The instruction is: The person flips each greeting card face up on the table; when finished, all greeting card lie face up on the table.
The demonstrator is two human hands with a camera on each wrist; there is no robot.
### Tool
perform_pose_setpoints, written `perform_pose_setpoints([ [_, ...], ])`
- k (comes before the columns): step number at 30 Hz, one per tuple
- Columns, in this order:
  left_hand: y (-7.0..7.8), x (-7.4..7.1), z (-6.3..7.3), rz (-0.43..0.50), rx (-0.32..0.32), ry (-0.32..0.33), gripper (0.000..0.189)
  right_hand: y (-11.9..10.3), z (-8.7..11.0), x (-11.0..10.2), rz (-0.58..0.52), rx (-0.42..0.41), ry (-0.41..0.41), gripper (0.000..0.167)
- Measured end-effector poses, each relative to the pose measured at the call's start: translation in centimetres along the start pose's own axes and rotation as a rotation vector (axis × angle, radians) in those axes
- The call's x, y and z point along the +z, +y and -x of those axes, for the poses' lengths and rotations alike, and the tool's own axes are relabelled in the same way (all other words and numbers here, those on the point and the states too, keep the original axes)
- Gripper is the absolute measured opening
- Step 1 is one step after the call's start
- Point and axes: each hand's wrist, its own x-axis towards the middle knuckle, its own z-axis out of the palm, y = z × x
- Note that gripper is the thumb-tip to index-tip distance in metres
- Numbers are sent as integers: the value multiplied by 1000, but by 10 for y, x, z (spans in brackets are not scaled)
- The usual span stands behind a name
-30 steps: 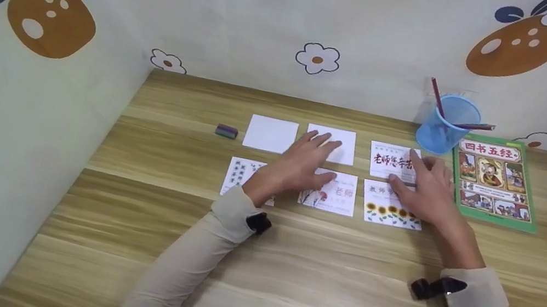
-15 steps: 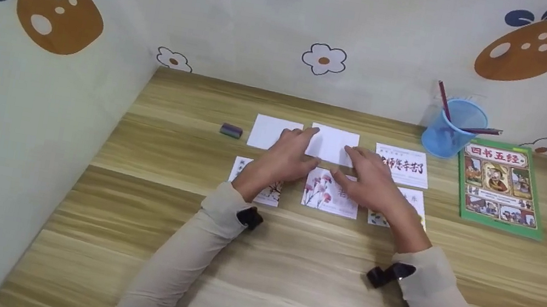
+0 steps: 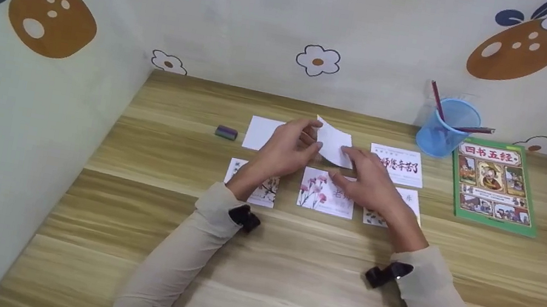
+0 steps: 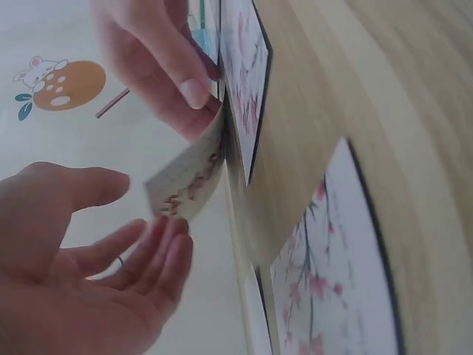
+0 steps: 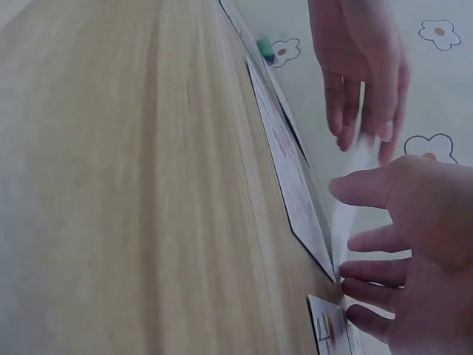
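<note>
In the head view, a white card (image 3: 333,142) in the back row is bent up from the table, its left edge raised. My left hand (image 3: 289,145) holds that raised edge at the fingertips. My right hand (image 3: 371,181) touches the card's right side with its extended forefinger, its thumb over the carnation card (image 3: 314,191). Reddish print shows on the underside of the lifted card (image 4: 188,174) in the left wrist view. A blank card (image 3: 259,133) lies left of it, and a card with red lettering (image 3: 404,167) lies to the right.
The front row also has a blossom card (image 3: 264,191) and a sunflower card (image 3: 413,199), both partly hidden by my hands. A small dark block (image 3: 226,132) lies at left. A blue pencil cup (image 3: 443,135) and a green-edged book (image 3: 496,185) are at back right.
My right hand has moved left from the red-lettered card to the middle back card. That card's left edge has come up off the table at my left hand.
</note>
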Motion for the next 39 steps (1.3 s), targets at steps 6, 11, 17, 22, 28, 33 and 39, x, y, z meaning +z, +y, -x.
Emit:
perform_pose_setpoints([
  [6,2,9,0,144,135,-75,67,-4,-2,1,-52,36,87,60],
  [11,3,15,3,150,100,-150,79,-1,-5,2,-130,43,216,42],
  [17,0,15,5,-9,11,-171,68,-4,-5,2,-329,-5,385,33],
  [22,1,13,4,-55,51,-126,50,-10,-4,0,-448,-70,474,69],
  [28,3,10,1,-90,3,-24,47,-10,-3,3,-238,-6,459,60],
  [33,2,11,1,-157,13,-50,61,-10,0,3,-18,41,341,58],
  [39,-2,12,1,-205,53,-131,61,-6,1,3,76,45,247,50],
])
